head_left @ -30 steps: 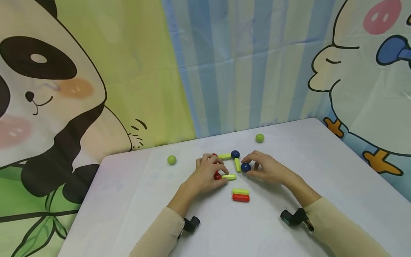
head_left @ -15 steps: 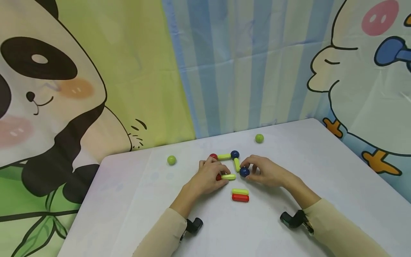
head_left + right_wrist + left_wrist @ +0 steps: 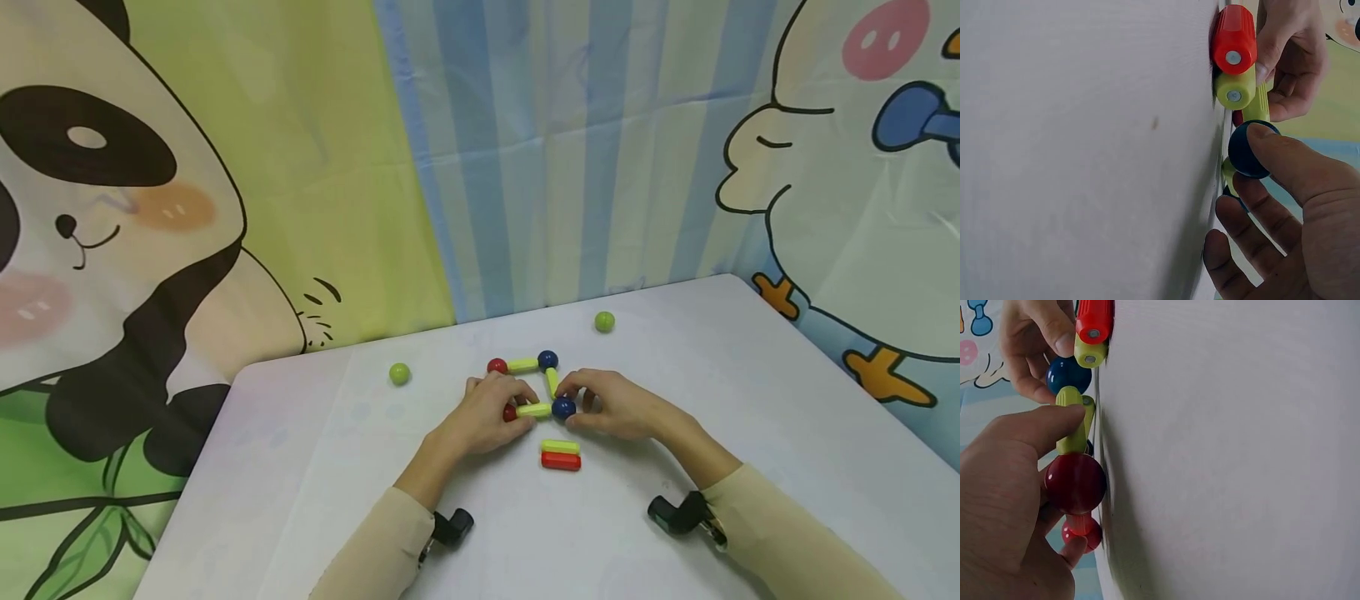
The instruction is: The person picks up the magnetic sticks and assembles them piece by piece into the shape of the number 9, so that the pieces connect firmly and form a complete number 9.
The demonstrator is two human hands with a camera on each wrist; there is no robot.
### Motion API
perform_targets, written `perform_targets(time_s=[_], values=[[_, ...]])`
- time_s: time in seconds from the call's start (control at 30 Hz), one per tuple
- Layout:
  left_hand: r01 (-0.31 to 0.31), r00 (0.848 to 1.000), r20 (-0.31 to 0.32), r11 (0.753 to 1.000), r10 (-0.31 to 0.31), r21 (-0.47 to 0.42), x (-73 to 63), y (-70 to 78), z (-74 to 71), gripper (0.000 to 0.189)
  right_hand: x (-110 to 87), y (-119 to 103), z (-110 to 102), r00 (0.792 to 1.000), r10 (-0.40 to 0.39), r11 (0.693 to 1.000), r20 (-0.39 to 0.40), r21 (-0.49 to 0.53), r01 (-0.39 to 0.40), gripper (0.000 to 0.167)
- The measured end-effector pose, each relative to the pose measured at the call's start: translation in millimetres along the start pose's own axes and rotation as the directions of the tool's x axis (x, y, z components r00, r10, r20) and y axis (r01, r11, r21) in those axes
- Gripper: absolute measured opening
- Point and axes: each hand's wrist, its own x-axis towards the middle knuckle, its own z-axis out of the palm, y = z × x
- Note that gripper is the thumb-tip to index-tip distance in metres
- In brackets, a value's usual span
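My left hand (image 3: pixel 491 414) holds a yellow-green magnetic rod (image 3: pixel 1071 434), its thumb on the rod's side. At that rod's near end sits a red ball (image 3: pixel 1075 483); a red rod (image 3: pixel 1079 523) runs from it under my fingers toward a second red ball (image 3: pixel 497 366). My right hand (image 3: pixel 618 405) pinches a blue ball (image 3: pixel 563 407) between thumb and index finger, and the ball touches the held rod's other end. Farther back, another yellow-green rod (image 3: pixel 522 365) links the second red ball to another blue ball (image 3: pixel 547 359). A slanting yellow-green rod (image 3: pixel 552 382) lies between the blue balls.
Nearer the person, a loose yellow-green rod (image 3: pixel 560 447) and a red rod (image 3: pixel 561 461) lie side by side on the white table (image 3: pixel 360 500). One green ball (image 3: pixel 399 373) sits left, another green ball (image 3: pixel 604 322) near the back edge. Printed curtains hang behind.
My right hand has brought the blue ball nearer and leftward, up against the end of the rod in my left hand. The left hand has shifted slightly, uncovering the farther red ball.
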Motion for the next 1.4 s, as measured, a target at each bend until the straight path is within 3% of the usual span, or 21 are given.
perform_targets(time_s=[0.37, 0.53, 0.8, 1.1, 1.4], values=[[-0.001, 1.0, 0.006, 1.0, 0.001, -0.001, 2.6, 1.6, 1.9, 0.018, 1.8, 2.5, 0.4, 1.0, 0.02, 1.0, -0.001, 0.018, -0.02, 0.037], [-0.009, 1.0, 0.008, 1.0, 0.009, 0.011, 2.1, 2.1, 1.0, 0.018, 5.8, 4.1, -0.3, 0.996, 0.085, 0.994, -0.031, 0.073, -0.083, 0.041], [-0.011, 1.0, 0.006, 1.0, 0.011, 0.014, -1.6, -1.5, -1.1, 0.018, 30.4, 7.0, -2.6, 0.973, 0.215, 0.976, -0.085, 0.062, -0.21, 0.03], [-0.009, 1.0, 0.012, 1.0, 0.009, 0.03, 0.2, 2.1, -2.0, 0.017, 49.5, 6.0, -1.5, 0.952, 0.292, 0.956, -0.092, 0.0, -0.293, 0.037], [0.025, 1.0, 0.015, 0.993, -0.027, 0.118, 10.3, 14.3, 1.0, 0.025, 58.2, 6.6, 3.3, 0.929, 0.349, 0.936, -0.121, -0.011, -0.353, 0.04]])
